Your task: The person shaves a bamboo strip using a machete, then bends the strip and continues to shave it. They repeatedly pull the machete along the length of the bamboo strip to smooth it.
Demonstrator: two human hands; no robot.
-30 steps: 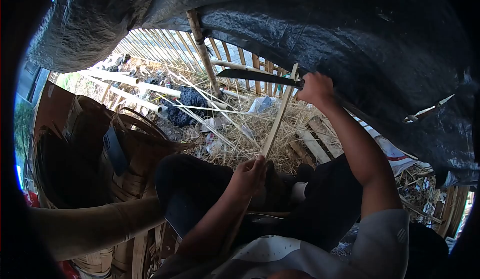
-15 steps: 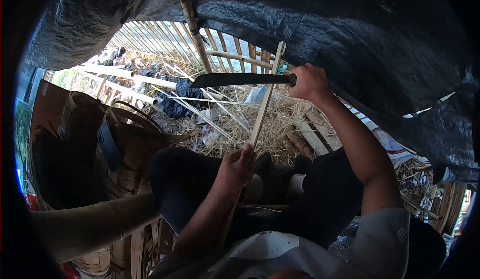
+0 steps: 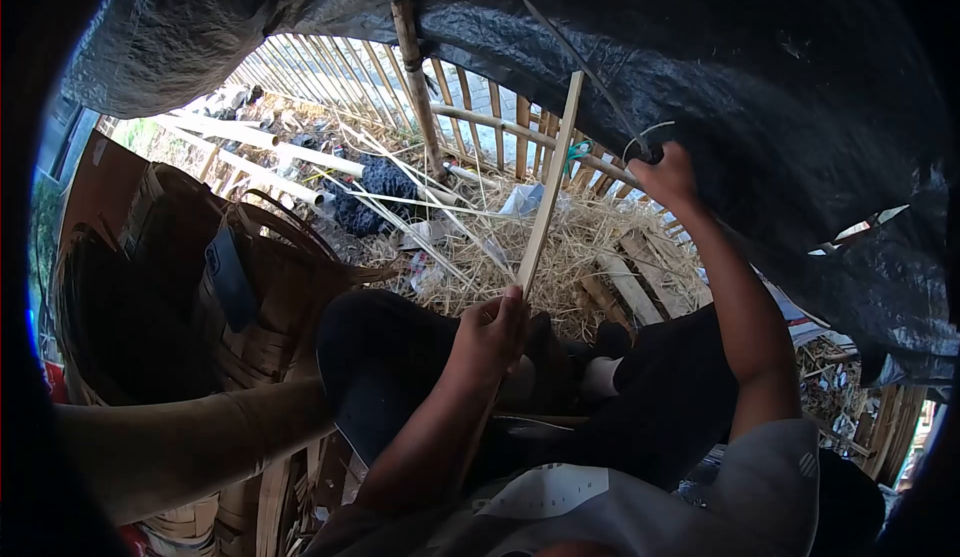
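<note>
My left hand (image 3: 492, 335) is closed round a pale bamboo strip (image 3: 552, 192), which slants up and away from between my knees. Farther out and to the right, my right hand (image 3: 668, 175) grips the handle of a machete (image 3: 590, 72). Its blade points up and to the left, edge-on to me, beyond the strip's far end and apart from it. A thin curled shaving (image 3: 648, 137) shows by the machete's handle.
Woven baskets (image 3: 150, 287) and a thick bamboo pole (image 3: 190, 437) stand at my left. Straw-like shavings (image 3: 570, 257) cover the ground ahead, with bamboo poles (image 3: 290, 157) lying beyond. A bamboo fence (image 3: 480, 117) runs behind, and a dark tarp (image 3: 760, 107) hangs overhead and right.
My right hand has moved outward and to the right with the machete, whose blade has swung from level across the strip to pointing up, clear of it. The left hand still holds the strip.
</note>
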